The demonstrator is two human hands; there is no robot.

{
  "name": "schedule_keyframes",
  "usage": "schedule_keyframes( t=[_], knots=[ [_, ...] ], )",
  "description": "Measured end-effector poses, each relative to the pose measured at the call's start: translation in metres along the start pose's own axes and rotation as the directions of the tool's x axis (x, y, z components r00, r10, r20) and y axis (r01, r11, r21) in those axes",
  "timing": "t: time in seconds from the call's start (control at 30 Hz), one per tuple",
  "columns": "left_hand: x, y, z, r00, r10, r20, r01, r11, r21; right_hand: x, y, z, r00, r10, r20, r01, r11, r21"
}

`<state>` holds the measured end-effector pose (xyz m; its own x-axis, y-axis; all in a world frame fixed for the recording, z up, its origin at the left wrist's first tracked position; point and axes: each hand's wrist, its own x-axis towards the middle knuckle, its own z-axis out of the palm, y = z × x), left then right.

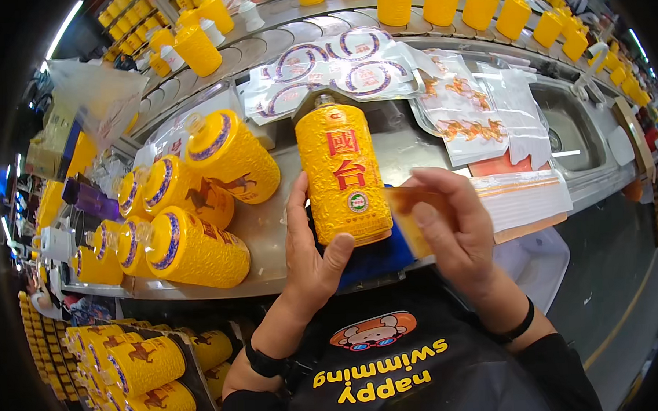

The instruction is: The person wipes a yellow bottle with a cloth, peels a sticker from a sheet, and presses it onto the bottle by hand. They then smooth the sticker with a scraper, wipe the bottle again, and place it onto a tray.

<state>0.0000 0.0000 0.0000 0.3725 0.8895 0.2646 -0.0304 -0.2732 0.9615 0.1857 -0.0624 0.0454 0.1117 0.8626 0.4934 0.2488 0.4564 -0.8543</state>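
**Bottle held at the worktop's near edge**

The left hand (310,254) grips an upright yellow bottle (344,177), fingers clamped round its lower left side, thumb under the base. The right hand (451,226) pinches a translucent amber strip (410,216) against the bottle's right side. Both sit at the curved steel worktop (271,230) edge. To the left, about seven bottles lie on their sides (199,248), crowding that space. Behind lie plastic bags (338,73); to the right, a sink (572,129).
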Motion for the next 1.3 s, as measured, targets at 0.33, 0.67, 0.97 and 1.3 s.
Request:
schedule_keyframes(
  t=[0.33,0.67,0.97,1.3],
  knots=[
    [-0.002,-0.001,0.001,0.995,0.098,0.027,-0.102,0.974,0.201,-0.019,0.037,-0.002,0.918,0.388,-0.076,-0.359,0.898,0.253],
    [-0.012,0.013,-0.013,0.833,0.475,0.283,-0.517,0.49,0.702,-0.017,0.03,-0.006,0.919,0.393,0.014,-0.375,0.865,0.334],
    [0.024,0.025,-0.022,0.844,0.461,0.274,-0.514,0.55,0.658,-0.01,0.04,-0.02,0.972,0.233,-0.029,-0.22,0.946,0.237],
    [0.09,0.007,-0.014,0.966,-0.24,-0.091,0.189,0.905,-0.381,0.001,0.041,-0.007,0.957,-0.176,0.231,0.235,0.937,-0.259]
  ],
)
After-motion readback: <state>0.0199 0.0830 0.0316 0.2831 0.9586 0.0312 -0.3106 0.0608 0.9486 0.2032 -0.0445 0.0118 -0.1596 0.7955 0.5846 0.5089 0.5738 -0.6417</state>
